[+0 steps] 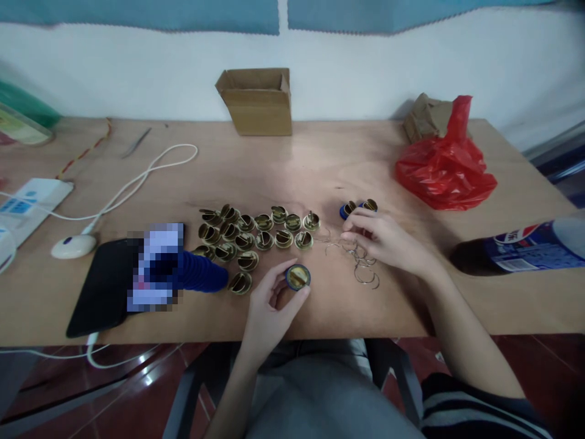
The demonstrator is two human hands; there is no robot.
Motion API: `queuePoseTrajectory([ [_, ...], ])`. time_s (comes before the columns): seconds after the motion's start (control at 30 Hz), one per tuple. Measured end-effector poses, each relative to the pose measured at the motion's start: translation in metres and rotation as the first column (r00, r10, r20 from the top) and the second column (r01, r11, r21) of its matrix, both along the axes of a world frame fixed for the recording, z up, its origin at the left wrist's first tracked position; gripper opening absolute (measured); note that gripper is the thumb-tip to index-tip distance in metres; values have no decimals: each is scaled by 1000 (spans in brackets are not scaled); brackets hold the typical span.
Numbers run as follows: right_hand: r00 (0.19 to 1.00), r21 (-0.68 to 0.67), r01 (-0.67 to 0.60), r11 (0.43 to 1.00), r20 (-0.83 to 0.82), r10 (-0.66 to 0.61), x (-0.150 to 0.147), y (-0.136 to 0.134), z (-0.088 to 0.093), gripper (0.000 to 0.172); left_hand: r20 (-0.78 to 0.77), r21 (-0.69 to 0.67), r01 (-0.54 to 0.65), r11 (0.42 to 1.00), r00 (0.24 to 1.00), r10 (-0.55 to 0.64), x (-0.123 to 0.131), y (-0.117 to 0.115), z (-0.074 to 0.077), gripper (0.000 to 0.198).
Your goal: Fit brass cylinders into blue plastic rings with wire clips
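At the near edge of a wooden table, a seated person's left hand pinches a small round blue-rimmed cap with a brass-coloured centre between thumb and fingertips, holding it face-up just above the tabletop. That cap sits at the very tips of the left fingers, immediately right of a cluster of brass-coloured pieces laid out in rough rows, and touches none of them as far as can be seen. To the right of the held cap, the person's right hand rests palm-down with fingers curled narrowly over a scatter of thin wire rings; whether a ring is actually gripped cannot be told. Just beyond the right hand's knuckles, two more blue-and-brass caps lie side by side. Left of the brass cluster, a stack of dark blue caps lies on its side, reaching over a black phone-like slab. Farther left of the cluster rest a white mouse-shaped device and its looping white cable. Behind the cluster, against the wall, stands an open cardboard box. Well right of the cluster lies a crumpled red plastic bag, and nearer the edge a dark soft-drink bottle lies on its side.
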State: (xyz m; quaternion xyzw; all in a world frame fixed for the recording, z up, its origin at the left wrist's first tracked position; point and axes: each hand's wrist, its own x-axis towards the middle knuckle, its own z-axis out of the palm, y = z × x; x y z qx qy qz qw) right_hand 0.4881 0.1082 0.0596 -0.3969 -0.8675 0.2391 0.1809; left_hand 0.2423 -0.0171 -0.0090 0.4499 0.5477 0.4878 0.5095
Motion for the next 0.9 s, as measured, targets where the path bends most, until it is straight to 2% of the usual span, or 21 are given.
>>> queuePoseTrajectory([
  [0.17,995,-62,2,998,-96,-8,-2,-1,1,23,4,6,6,1000,1000,-6,0,1,0,45],
  [0.27,976,-226,34,974,-204,-81,-7,-5,1,26,10,-3,4,1000,1000,-4,0,2,1,46],
  [0.3,962,-319,30,947,-248,-115,-9,-7,1,26,8,-7,-2,1000,1000,2,0,2,1,46],
  [0.37,930,-511,-25,859,-327,-167,-16,-11,-2,27,-6,-4,-17,1000,1000,17,0,2,2,46],
  [0.43,906,-632,-111,767,-381,-183,-23,-16,-6,29,-26,14,-24,1000,999,24,-1,2,3,46],
  [0.57,887,-726,-232,648,-430,-165,-39,-22,-18,32,-37,49,-12,999,999,14,-2,2,3,44],
  [0.63,878,-739,-286,611,-457,-143,-44,-24,-23,33,-28,58,-1,998,1000,2,-2,2,3,43],
  [0.67,873,-723,-304,621,-472,-122,-46,-24,-24,33,-25,64,2,998,1000,0,-2,2,3,43],
  [0.77,867,-611,-298,734,-495,-60,-51,-26,-25,31,-33,95,-20,995,999,23,-2,1,2,47],
  [0.8,868,-589,-294,753,-495,-49,-52,-26,-24,29,-42,107,-26,994,999,30,-2,0,1,48],
  [0.83,869,-592,-294,751,-493,-49,-53,-27,-24,29,-57,117,-21,993,998,28,-2,0,1,48],
  [0.9,872,-659,-306,687,-484,-76,-55,-29,-23,29,-100,139,9,990,995,5,-3,-2,1,46],
])
